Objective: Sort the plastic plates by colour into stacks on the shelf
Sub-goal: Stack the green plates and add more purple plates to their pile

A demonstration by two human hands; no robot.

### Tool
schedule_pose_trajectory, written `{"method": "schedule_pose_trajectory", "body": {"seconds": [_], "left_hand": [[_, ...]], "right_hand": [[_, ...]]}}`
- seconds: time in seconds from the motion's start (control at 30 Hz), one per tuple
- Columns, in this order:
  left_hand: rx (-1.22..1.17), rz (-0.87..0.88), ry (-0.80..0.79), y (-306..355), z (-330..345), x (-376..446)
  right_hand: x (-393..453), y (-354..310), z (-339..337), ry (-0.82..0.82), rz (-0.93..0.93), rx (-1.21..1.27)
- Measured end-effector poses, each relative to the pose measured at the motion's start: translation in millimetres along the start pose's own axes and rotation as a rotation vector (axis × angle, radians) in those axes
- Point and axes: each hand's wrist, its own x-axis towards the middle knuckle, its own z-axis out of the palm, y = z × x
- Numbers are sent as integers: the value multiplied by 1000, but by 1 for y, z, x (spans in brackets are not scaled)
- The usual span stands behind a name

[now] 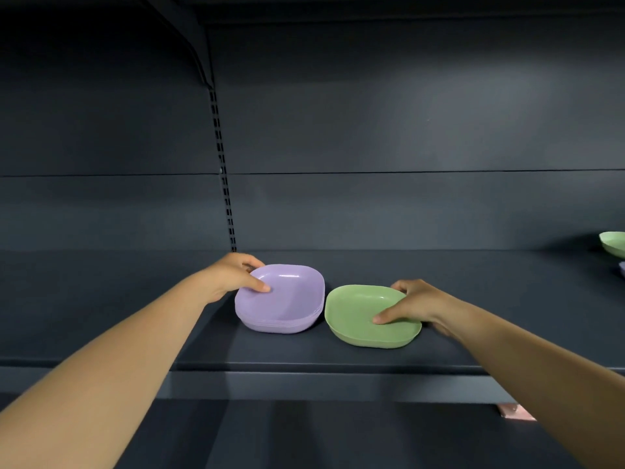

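Note:
A stack of several purple plates (287, 301) sits on the dark shelf (135, 299) at centre. My left hand (233, 275) grips its left rim, thumb lying on the top plate. Just right of the stack lies a green plate (358, 316), close beside it and tilted slightly. My right hand (412, 304) holds the green plate's right rim, thumb inside the dish, fingers behind the edge.
At the far right edge of the shelf stand more green plates (614, 243) with a bit of purple plate (621, 269) below them. A slotted upright (223, 170) runs up the back wall. A pink tag (514, 411) hangs under the shelf's front edge.

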Motion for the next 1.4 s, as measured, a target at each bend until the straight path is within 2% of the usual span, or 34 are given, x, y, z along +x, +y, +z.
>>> {"method": "schedule_pose_trajectory", "body": {"seconds": [0.27,0.43,0.57,0.7,0.8,0.97,1.23,1.4], "left_hand": [[21,-104,-59,-13,7,6],[337,-89,-53,9,4,4],[586,22,-23,50,10,-4],[753,193,-35,103,33,-12],[859,304,-40,143,64,-15],[992,466,-66,209,131,-17],[1027,603,-112,320,256,-14],[972,628,-118,385,345,0]], "right_hand": [[1,-5,1,-10,14,-111],[-4,-13,-3,-39,10,-150],[-16,-21,-32,26,-37,-214],[-38,-19,-85,179,-161,-600],[-53,-9,-129,222,-203,-842],[-78,25,-197,288,-173,-1018],[-108,111,-327,392,-78,-1059],[-113,169,-418,380,-23,-1073]]}}
